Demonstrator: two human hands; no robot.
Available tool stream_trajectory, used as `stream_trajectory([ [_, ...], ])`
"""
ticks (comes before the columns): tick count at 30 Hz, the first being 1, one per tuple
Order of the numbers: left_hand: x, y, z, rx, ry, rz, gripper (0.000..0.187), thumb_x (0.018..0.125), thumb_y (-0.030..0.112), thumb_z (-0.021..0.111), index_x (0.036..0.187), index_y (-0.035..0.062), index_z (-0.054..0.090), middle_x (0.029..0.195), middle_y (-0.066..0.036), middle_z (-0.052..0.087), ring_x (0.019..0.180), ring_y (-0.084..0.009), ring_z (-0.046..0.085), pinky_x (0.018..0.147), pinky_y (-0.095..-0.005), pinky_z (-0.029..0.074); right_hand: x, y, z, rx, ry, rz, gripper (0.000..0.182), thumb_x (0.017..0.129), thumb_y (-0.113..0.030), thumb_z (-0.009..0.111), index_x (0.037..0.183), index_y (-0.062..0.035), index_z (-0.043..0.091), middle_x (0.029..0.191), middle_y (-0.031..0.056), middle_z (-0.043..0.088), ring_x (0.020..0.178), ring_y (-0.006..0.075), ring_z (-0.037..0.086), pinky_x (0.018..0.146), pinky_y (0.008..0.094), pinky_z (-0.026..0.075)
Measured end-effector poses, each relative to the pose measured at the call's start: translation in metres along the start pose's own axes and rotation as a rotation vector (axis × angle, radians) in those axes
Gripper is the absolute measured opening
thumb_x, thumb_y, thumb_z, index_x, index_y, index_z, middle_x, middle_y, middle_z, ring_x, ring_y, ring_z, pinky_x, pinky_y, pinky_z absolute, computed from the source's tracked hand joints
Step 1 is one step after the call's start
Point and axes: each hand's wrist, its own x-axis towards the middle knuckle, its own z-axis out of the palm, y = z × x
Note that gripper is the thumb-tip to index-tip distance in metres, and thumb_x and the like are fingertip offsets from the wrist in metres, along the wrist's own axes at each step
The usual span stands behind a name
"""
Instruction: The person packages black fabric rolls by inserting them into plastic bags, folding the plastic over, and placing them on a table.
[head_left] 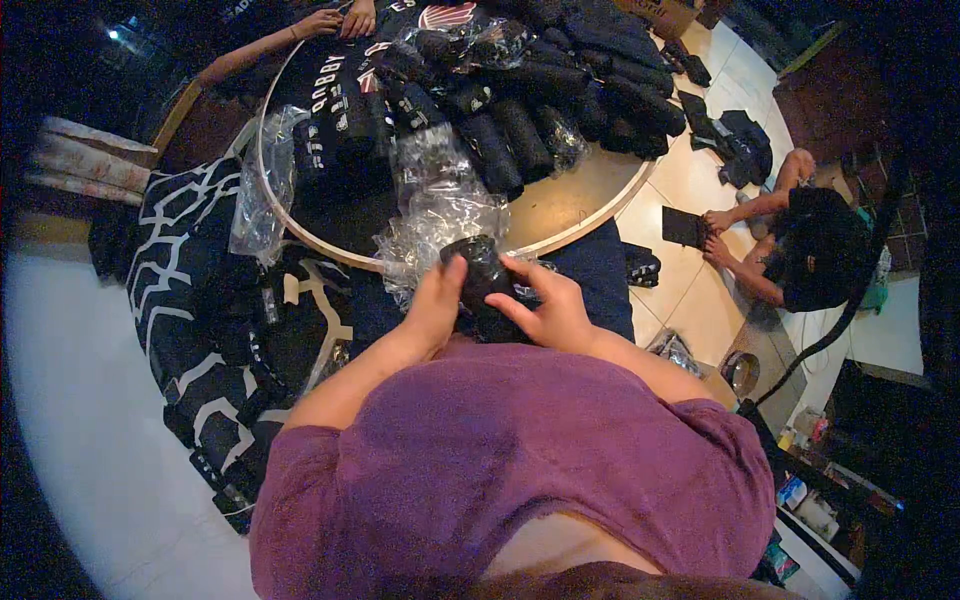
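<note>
In front of my chest I hold a rolled black garment [480, 268], its rounded end facing the round table. My left hand [436, 302] is closed against its left side. On the right side, the fingers and thumb of my right hand [550, 303] grip the same roll. Just beyond the roll, clear plastic bags [440, 215] lie crumpled over the table edge. Farther in are many black rolled garments [515, 135], some in clear plastic. The lower part of the held roll is partly hidden by my hands.
The round table [585, 215] has a pale rim. At its far left, another person's hands [340, 20] rest on black cloth with white lettering. To the right, a person [825, 250] sits on the tiled floor handling a folded black cloth [684, 227]. Black-and-white patterned fabric [165, 260] lies at left.
</note>
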Motion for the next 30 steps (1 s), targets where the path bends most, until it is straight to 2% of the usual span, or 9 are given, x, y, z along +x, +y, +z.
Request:
stream_trajectory([
  [2,0.011,-0.002,0.006,-0.151,0.031,0.117,0.055,0.088,0.051,0.05,0.118,0.0042,0.048,0.108,-0.011,0.059,0.095,-0.0233,0.06,0.084,-0.0366,0.049,0.0,-0.001,0.002,0.007,-0.004,0.008,0.048,0.073,-0.015,0.076,0.114,0.0008,0.056,0.099,0.0196,0.063,0.092,0.0252,0.064,0.079,0.0321,0.049],
  [4,0.017,0.001,0.013,-0.345,0.039,-0.007,0.056,0.085,0.049,0.055,0.118,0.0043,0.048,0.107,-0.01,0.059,0.095,-0.023,0.06,0.083,-0.0373,0.049,0.002,-0.002,0.002,0.011,-0.009,0.011,0.049,0.072,-0.014,0.076,0.115,0.0006,0.056,0.101,0.0197,0.063,0.093,0.0248,0.064,0.08,0.0318,0.049],
  [8,0.013,-0.009,0.018,-0.307,0.028,0.107,0.046,0.085,0.04,0.059,0.114,0.0043,0.052,0.104,-0.009,0.061,0.093,-0.023,0.06,0.082,-0.0377,0.05,-0.001,0.005,0.003,0.071,0.02,-0.023,0.049,0.073,-0.014,0.076,0.115,-0.0003,0.056,0.107,0.0172,0.061,0.097,0.0244,0.061,0.081,0.0311,0.047],
  [13,0.005,0.006,0.029,-0.281,0.108,-0.091,0.031,0.084,0.024,0.063,0.105,0.001,0.058,0.095,-0.009,0.062,0.083,-0.0175,0.061,0.074,-0.0309,0.051,0.001,0.01,0.002,0.04,0.04,-0.038,0.044,0.073,-0.013,0.075,0.11,-0.0001,0.057,0.109,0.0124,0.06,0.096,0.0209,0.059,0.079,0.0292,0.047],
  [19,0.016,0.002,0.017,-0.346,0.087,-0.126,0.035,0.084,0.03,0.062,0.103,0.001,0.058,0.091,-0.009,0.062,0.08,-0.0191,0.062,0.07,-0.0332,0.053,0.011,0.007,0.001,0.364,-0.106,0.362,0.063,0.072,-0.018,0.077,0.124,-0.0047,0.046,0.119,0.0133,0.054,0.101,0.0198,0.054,0.085,0.0316,0.045],
  [22,0.031,0.026,0.011,-0.427,0.14,-0.13,0.038,0.084,0.035,0.06,0.103,0.0015,0.058,0.091,-0.01,0.062,0.079,-0.0206,0.062,0.071,-0.0352,0.053,0.02,0.011,-0.01,0.48,-0.093,-0.003,0.076,0.064,-0.024,0.081,0.128,-0.0066,0.044,0.13,0.0173,0.044,0.115,0.03,0.047,0.097,0.0376,0.038],
  [24,0.038,0.039,0.008,-0.425,0.107,-0.084,0.044,0.084,0.042,0.059,0.103,0.0025,0.058,0.09,-0.01,0.062,0.079,-0.0215,0.062,0.071,-0.0368,0.053,0.028,0.006,-0.024,0.173,-0.336,-0.383,0.084,0.064,-0.027,0.081,0.133,-0.0072,0.038,0.144,0.0187,0.021,0.129,0.035,0.033,0.105,0.0383,0.03],
  [25,0.04,0.044,0.008,-0.411,0.077,-0.085,0.047,0.085,0.048,0.053,0.104,0.0047,0.058,0.091,-0.009,0.063,0.082,-0.0219,0.062,0.074,-0.0371,0.052,0.027,0.011,-0.021,0.117,-0.407,-0.373,0.086,0.063,-0.016,0.08,0.136,-0.0131,0.036,0.147,0.0201,0.01,0.133,0.0378,0.025,0.106,0.0388,0.029],
  [30,0.04,0.055,0.024,-0.44,0.028,-0.043,0.056,0.082,0.058,0.053,0.104,0.0071,0.058,0.09,-0.008,0.063,0.084,-0.0212,0.062,0.077,-0.0357,0.051,0.03,-0.004,-0.026,-0.001,-0.362,-0.301,0.091,0.054,0.008,0.071,0.134,-0.0221,0.041,0.148,0.0215,0.011,0.131,0.0394,0.028,0.102,0.0384,0.036],
])
